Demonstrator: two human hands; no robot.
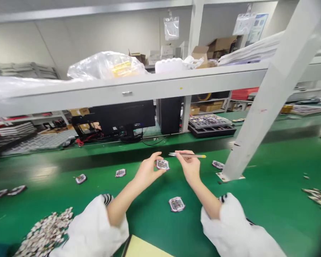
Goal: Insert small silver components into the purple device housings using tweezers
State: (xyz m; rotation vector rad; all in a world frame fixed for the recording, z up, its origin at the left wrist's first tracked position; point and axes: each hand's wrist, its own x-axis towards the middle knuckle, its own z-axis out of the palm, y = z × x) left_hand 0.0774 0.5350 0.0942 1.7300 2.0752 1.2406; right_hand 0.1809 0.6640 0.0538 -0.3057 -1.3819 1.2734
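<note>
My left hand (147,168) grips a small square electronic module (163,164) with rounded corners, fingers and thumb at its edges, raised over the green bench. Just right of it, my right hand (189,165) is closed around a pair of tweezers (191,155) with a yellow end. Their tips point left toward the module, apart from it. A second module (177,204) lies on the bench below and between my hands. Further modules lie to the left (120,173) and beside the post at right (218,164).
A heap of small pale parts (46,232) covers the bench at lower left. A yellow pad (147,248) lies at the front edge. The white post (256,117) rises at right. Behind stand a monitor (125,116) and stacked trays (210,121), under a shelf beam (123,93).
</note>
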